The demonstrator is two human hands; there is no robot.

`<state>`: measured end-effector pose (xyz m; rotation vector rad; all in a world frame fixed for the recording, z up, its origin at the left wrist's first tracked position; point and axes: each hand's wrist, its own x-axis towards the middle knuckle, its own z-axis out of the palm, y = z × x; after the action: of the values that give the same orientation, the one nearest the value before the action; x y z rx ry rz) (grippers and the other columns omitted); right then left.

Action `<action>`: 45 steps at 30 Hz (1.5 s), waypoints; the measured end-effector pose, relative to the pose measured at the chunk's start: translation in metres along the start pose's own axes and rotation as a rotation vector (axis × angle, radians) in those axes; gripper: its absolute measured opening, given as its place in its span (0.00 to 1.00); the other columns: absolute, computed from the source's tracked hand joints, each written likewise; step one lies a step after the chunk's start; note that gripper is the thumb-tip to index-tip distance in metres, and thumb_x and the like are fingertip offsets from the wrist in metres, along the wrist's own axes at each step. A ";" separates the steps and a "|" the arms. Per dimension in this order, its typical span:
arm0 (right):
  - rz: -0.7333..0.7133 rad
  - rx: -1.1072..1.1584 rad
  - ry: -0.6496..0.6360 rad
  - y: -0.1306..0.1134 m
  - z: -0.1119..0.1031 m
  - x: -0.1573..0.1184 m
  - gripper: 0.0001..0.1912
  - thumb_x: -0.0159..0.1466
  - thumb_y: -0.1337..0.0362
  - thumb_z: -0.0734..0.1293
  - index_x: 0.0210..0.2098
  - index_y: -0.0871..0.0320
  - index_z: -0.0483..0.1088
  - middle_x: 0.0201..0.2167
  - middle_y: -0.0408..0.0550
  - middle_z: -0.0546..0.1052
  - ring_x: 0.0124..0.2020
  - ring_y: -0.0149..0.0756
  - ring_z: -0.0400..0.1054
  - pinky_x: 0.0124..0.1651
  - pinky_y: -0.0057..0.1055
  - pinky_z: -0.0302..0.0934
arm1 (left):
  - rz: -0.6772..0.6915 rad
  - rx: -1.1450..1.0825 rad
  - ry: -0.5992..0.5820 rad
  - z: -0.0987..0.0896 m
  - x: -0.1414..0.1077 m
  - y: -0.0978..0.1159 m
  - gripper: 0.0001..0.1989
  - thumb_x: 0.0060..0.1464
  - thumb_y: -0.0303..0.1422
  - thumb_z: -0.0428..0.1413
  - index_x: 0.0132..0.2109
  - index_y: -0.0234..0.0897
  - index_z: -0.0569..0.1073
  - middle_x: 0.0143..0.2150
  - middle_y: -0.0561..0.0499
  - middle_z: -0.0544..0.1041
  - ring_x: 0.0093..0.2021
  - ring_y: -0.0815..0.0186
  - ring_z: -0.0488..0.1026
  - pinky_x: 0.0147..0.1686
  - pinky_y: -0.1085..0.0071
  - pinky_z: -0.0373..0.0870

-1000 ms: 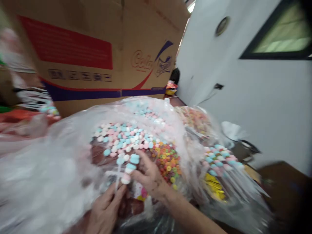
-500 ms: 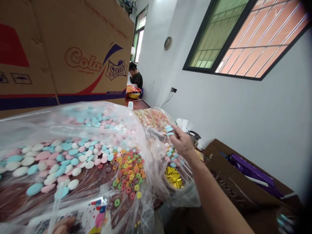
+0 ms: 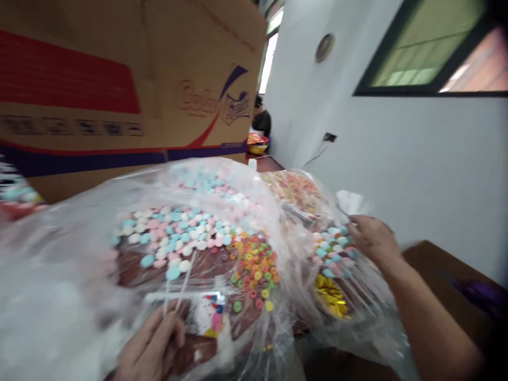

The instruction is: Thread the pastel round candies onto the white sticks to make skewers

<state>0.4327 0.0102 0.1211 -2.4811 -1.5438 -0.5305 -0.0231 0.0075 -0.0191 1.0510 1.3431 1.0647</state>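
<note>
My left hand (image 3: 153, 341), low in view, is closed around thin white sticks (image 3: 185, 286) that point upward. Behind its fingers lies a printed card (image 3: 208, 315) with coloured dots. My right hand (image 3: 373, 238) reaches out to the right with bent fingers; a thin dark line shows at its fingertips, too blurred to name. Just left of that hand is a bundle of pastel candies on white sticks (image 3: 333, 248) in clear plastic. Pink, white and blue candies (image 3: 178, 233) lie on a large clear plastic bag (image 3: 71, 238), beside colourful ring-shaped pieces (image 3: 254, 267).
Behind the bag stands a big cardboard box (image 3: 159, 63). Gold ties (image 3: 331, 296) lie near my right forearm. A bag of orange and yellow pieces (image 3: 296, 188) sits farther back. Another person (image 3: 262, 119) sits at the far end. At right is an open carton (image 3: 428, 259).
My view has turned left. My right hand held blue candies at its fingertips before; these no longer show, and it is now beside the white thing at the back. More of my left hand shows.
</note>
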 end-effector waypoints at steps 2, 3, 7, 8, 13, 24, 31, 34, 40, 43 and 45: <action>-0.145 0.094 0.131 -0.021 -0.001 0.000 0.18 0.66 0.60 0.57 0.44 0.62 0.74 0.44 0.62 0.78 0.46 0.47 0.71 0.47 0.39 0.61 | -0.039 -0.063 -0.079 0.002 -0.002 0.005 0.22 0.51 0.54 0.57 0.30 0.37 0.72 0.17 0.57 0.69 0.14 0.75 0.58 0.14 0.79 0.54; -0.210 0.172 0.178 -0.035 -0.001 0.000 0.17 0.66 0.60 0.58 0.43 0.61 0.74 0.43 0.61 0.78 0.46 0.47 0.71 0.47 0.39 0.61 | -0.031 -0.100 -0.077 0.003 -0.002 0.008 0.22 0.51 0.54 0.57 0.29 0.37 0.71 0.16 0.58 0.67 0.14 0.75 0.56 0.14 0.79 0.53; -0.478 0.522 0.110 -0.116 0.004 -0.011 0.14 0.64 0.58 0.60 0.39 0.56 0.75 0.39 0.52 0.80 0.41 0.43 0.74 0.46 0.38 0.65 | -0.035 -0.191 -0.077 0.007 -0.005 0.011 0.19 0.54 0.50 0.57 0.30 0.38 0.69 0.13 0.61 0.62 0.14 0.77 0.53 0.15 0.81 0.49; -0.531 0.584 0.052 -0.139 0.006 -0.017 0.13 0.65 0.59 0.60 0.39 0.55 0.75 0.38 0.50 0.80 0.40 0.41 0.74 0.45 0.36 0.66 | -0.035 -0.227 -0.074 0.006 -0.006 0.011 0.19 0.54 0.50 0.57 0.30 0.38 0.69 0.15 0.61 0.62 0.14 0.77 0.52 0.15 0.82 0.49; -0.805 0.738 -0.289 -0.249 0.021 -0.044 0.12 0.66 0.67 0.59 0.40 0.55 0.75 0.40 0.46 0.80 0.42 0.36 0.73 0.47 0.32 0.64 | -0.032 -0.354 -0.018 0.004 -0.006 0.003 0.20 0.53 0.51 0.57 0.31 0.38 0.67 0.20 0.61 0.63 0.15 0.79 0.50 0.14 0.82 0.45; -0.985 0.325 -0.416 -0.342 0.043 -0.072 0.12 0.65 0.71 0.61 0.46 0.61 0.70 0.44 0.56 0.76 0.49 0.43 0.67 0.51 0.34 0.61 | -0.035 -0.431 0.062 0.006 -0.004 0.008 0.20 0.51 0.51 0.60 0.34 0.37 0.70 0.18 0.62 0.65 0.12 0.80 0.53 0.12 0.83 0.48; -1.098 0.324 -0.208 -0.337 0.049 -0.076 0.16 0.65 0.73 0.60 0.51 0.58 0.69 0.45 0.54 0.74 0.47 0.42 0.66 0.48 0.34 0.63 | -0.048 -0.475 0.075 0.006 -0.007 0.016 0.21 0.49 0.51 0.61 0.29 0.36 0.68 0.18 0.62 0.65 0.13 0.81 0.53 0.12 0.84 0.48; -1.281 0.284 -0.150 -0.342 0.046 -0.080 0.12 0.66 0.70 0.62 0.47 0.54 0.71 0.42 0.53 0.73 0.44 0.43 0.65 0.43 0.35 0.63 | -0.046 -0.468 0.070 0.006 -0.006 0.016 0.21 0.49 0.50 0.61 0.29 0.36 0.68 0.18 0.62 0.66 0.13 0.81 0.53 0.12 0.84 0.48; -1.336 0.244 -0.075 -0.323 0.047 -0.080 0.07 0.66 0.70 0.63 0.41 0.58 0.72 0.41 0.54 0.72 0.43 0.42 0.63 0.40 0.34 0.62 | -0.053 -0.458 0.070 0.005 -0.005 0.015 0.21 0.49 0.51 0.61 0.29 0.36 0.69 0.18 0.62 0.66 0.12 0.81 0.52 0.12 0.83 0.46; -1.273 0.214 -0.098 -0.299 0.054 -0.076 0.07 0.66 0.72 0.63 0.37 0.59 0.72 0.38 0.53 0.71 0.42 0.41 0.63 0.41 0.34 0.61 | -0.081 -0.476 0.058 0.005 -0.006 0.016 0.22 0.47 0.51 0.62 0.28 0.36 0.68 0.18 0.62 0.64 0.13 0.81 0.51 0.12 0.83 0.46; -1.208 0.204 -0.146 -0.286 0.059 -0.072 0.08 0.65 0.74 0.62 0.36 0.60 0.72 0.36 0.53 0.71 0.41 0.41 0.64 0.41 0.34 0.60 | -0.081 -0.465 0.062 0.005 -0.006 0.015 0.22 0.47 0.51 0.62 0.28 0.36 0.68 0.17 0.62 0.63 0.13 0.80 0.52 0.12 0.83 0.47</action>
<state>0.1613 0.0979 0.0268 -1.2132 -2.8566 -0.2720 -0.0173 0.0051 -0.0029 0.6185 1.1008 1.2781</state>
